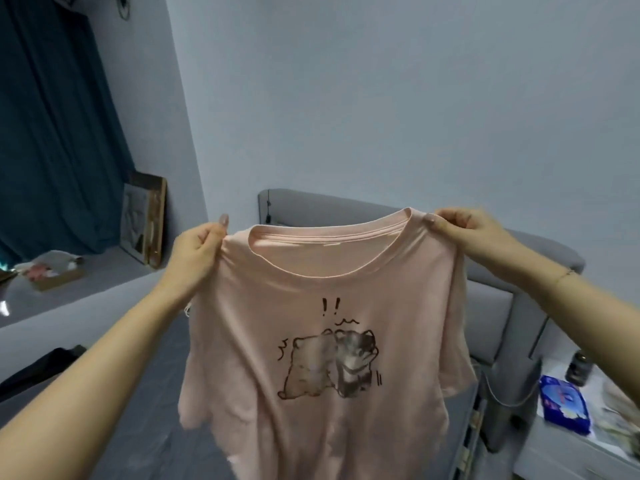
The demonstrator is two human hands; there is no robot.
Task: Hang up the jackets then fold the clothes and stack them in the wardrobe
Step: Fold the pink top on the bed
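Tee (311, 306) held up over bed (145, 393), print facing near | left hand (197, 251), right hand (464, 226) pinch 2 shoulders (spreads it flat) | likely fold prep

Setting: home bedroom. Evidence: grey bed surface (145, 403) at 7 o'clock; grey padded headboard (491, 306) at 3 o'clock, against pale blue wall (381, 98). Teal curtain (59, 133) at 10 o'clock. Framed picture (145, 223) leaning on wall at 9 o'clock. White bedside unit (568, 448) at 4 o'clock, carrying blue packet (564, 403) and dark jar (579, 368).
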